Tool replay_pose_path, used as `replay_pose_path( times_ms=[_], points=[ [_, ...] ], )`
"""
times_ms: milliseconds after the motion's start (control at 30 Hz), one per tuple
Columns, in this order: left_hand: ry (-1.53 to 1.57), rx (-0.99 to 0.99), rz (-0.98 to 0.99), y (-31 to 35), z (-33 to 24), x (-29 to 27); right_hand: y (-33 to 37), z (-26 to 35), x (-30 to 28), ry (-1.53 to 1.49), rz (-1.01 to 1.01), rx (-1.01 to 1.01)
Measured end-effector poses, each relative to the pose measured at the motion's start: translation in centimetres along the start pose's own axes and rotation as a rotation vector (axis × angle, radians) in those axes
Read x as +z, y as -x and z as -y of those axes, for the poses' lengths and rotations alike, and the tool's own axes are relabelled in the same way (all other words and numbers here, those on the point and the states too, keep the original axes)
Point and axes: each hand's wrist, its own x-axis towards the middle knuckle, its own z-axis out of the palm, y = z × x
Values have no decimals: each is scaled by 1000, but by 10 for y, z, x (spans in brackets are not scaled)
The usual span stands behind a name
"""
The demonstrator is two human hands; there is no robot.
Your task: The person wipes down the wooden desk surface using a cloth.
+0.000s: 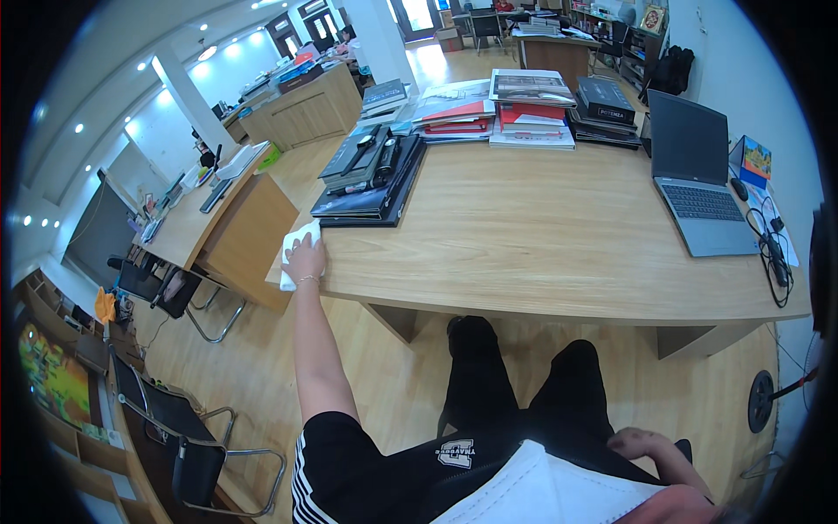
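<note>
At the desk's left front corner, my left hand (305, 259) presses on a folded white cloth (291, 278), fingers bent over it. The cloth lies on the wooden desk (515, 223) and reaches its left edge. Just beyond that hand, a stack of dark folders (384, 199) carries a black umbrella-like item (389, 159) and other black pieces. My right hand (637, 443) is low beside my right thigh, away from the desk. Its fingers look loosely bent, but they are too small and shadowed to make out whether it is closed.
Stacked books and magazines (531, 112) line the desk's far edge. An open laptop (698, 205) stands at the right with a mouse (738, 189), a desk calendar (753, 162) and tangled black cables (773, 253). Black chairs (196, 467) and another desk (240, 223) are on the left.
</note>
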Motion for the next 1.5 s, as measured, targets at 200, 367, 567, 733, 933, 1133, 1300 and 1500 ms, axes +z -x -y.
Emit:
replay_pose_path(
  times_ms=[200, 367, 567, 733, 933, 1133, 1300, 1500],
  points=[
    [-5, 28, -22, 31, -11, -6, 30, 76, -127, -290, -678, -269],
    [40, 119, 3, 72, -56, -7, 25, 51, -173, -178, -1252, -365],
    [59, 307, 60, 138, -122, -15, 6, 10, -181, -110, -1574, -331],
    [143, 615, 117, 202, -219, -17, 0, -35, -182, 13, -1625, -364],
    [273, 925, 271, 294, -337, -34, -15, -38, -182, 285, -1708, -208],
    [466, 1216, 306, 370, -408, -29, -18, -49, -179, 377, -1705, -123],
    [494, 1290, 373, 345, -370, -37, -21, -58, -177, 403, -1648, -137],
    [441, 1105, 289, 279, -281, -29, -11, -62, -174, 460, -1640, -148]
  ],
)
